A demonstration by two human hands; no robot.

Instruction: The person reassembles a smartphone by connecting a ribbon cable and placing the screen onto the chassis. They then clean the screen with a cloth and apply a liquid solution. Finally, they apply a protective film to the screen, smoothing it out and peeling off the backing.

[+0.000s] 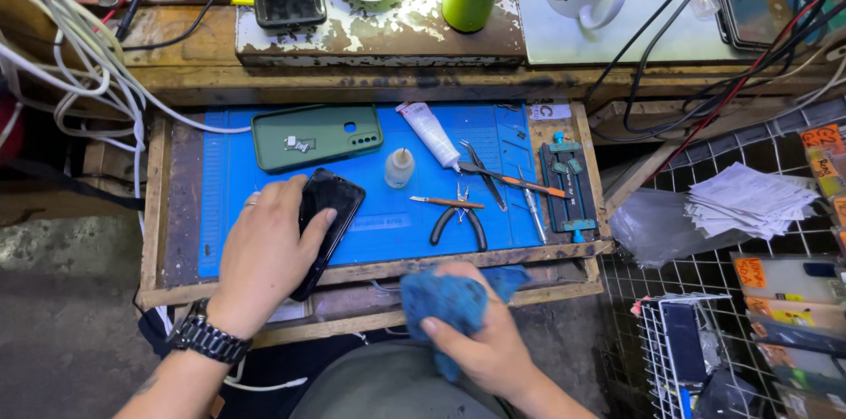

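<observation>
Two hands work: the left hand (pixel 264 252) clasps one black phone (pixel 327 223); the right hand (pixel 483 344) pinches one blue cloth (pixel 445 300) above the blue mat (pixel 388 225).

Bare forearms, no sleeves. Dark metal link watch (pixel 209 338) around the left wrist, just below the left hand (pixel 264 247). Thin ring (pixel 251 202) on one left finger. Right hand (pixel 480 344) without ring or watch. Grey-green trousers (pixel 392 393) at the lap.

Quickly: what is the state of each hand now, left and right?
Left hand: closed around a black phone on the blue mat.
Right hand: closed, gripping a blue cloth.
</observation>
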